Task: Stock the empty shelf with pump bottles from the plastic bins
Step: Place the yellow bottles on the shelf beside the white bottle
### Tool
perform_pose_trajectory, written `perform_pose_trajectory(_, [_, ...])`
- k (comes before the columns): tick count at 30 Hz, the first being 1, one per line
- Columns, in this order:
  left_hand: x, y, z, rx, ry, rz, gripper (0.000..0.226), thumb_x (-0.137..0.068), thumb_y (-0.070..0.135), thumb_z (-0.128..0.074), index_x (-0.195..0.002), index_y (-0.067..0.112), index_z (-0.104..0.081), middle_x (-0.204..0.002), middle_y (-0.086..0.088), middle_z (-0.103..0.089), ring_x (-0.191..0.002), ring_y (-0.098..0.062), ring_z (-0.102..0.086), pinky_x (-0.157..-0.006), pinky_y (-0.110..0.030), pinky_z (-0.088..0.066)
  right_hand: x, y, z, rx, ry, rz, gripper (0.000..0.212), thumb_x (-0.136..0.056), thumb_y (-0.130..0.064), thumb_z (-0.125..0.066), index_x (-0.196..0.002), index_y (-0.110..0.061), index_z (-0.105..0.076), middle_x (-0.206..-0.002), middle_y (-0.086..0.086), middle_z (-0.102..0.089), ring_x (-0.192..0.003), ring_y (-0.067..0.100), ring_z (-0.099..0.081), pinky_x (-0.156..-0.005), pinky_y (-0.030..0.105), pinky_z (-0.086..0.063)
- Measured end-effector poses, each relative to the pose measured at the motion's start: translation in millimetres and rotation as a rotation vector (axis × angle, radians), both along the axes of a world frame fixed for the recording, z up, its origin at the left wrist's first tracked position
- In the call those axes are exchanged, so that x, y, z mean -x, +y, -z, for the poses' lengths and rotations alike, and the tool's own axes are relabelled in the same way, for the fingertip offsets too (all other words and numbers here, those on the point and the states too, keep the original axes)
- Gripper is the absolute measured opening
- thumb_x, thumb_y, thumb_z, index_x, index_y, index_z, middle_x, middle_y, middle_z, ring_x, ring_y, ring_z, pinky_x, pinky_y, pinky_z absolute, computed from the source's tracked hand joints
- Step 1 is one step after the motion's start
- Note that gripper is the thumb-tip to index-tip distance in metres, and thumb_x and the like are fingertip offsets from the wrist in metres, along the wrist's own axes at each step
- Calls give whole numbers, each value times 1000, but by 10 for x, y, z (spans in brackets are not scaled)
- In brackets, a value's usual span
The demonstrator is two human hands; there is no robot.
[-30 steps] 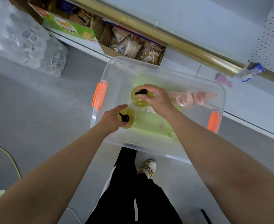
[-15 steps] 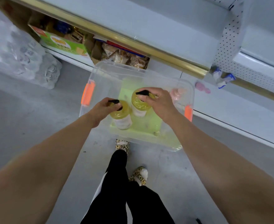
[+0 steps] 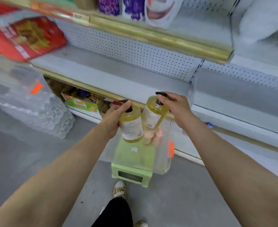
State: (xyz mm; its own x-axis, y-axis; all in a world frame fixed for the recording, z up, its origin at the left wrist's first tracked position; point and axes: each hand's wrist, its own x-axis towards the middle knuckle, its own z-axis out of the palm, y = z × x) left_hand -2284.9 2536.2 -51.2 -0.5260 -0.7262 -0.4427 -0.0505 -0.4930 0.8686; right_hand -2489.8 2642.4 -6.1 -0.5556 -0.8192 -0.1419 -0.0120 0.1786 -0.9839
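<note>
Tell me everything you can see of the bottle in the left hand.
The left bottle is clear plastic full of yellow liquid, with a white printed label and a black pump. The left hand grips it round the neck, hiding most of the pump. It hangs slightly tilted in the air above the clear bin, close beside the second bottle; whether they touch cannot be told.

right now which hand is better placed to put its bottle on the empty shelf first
Probably the right hand: the right bottle is held higher, up by the front edge of the shelf. The left hand holds the left bottle lower, over the bin.
</note>
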Motion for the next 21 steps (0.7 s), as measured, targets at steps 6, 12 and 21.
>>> perform_pose_trajectory(6, [363, -156, -1031, 71, 99, 31, 89, -47, 64, -87, -112, 8, -65, -102, -12, -75, -91, -30, -72, -67, -38, -53, 289, -102, -1095, 163, 72, 64, 12, -85, -20, -77, -92, -29, -81, -92, -1, -78, -89, 12, -70, -90, 31, -52])
perform_pose_trajectory(12, [695, -460, -1737, 287, 134, 143, 86, -53, 66, -82, -109, 2, -69, -100, -11, -76, -97, -30, -72, -99, -49, -49, 556, -256, -1932, 283, 165, 88, 15, -85, -23, -77, -100, -23, -80, -98, 2, -77, -90, 15, -70, -90, 34, -54])
perform_pose_trajectory(21, [1129, -650, -2069, 340, 164, 204, 65, -62, 59, -82, -106, 13, -68, -101, -4, -76, -101, -28, -69, -100, -55, -46, 1014, -438, -2164, 306, 173, 212, 29, -81, -22, -81, -108, -14, -78, -101, 4, -78, -96, 20, -73, -91, 37, -56])
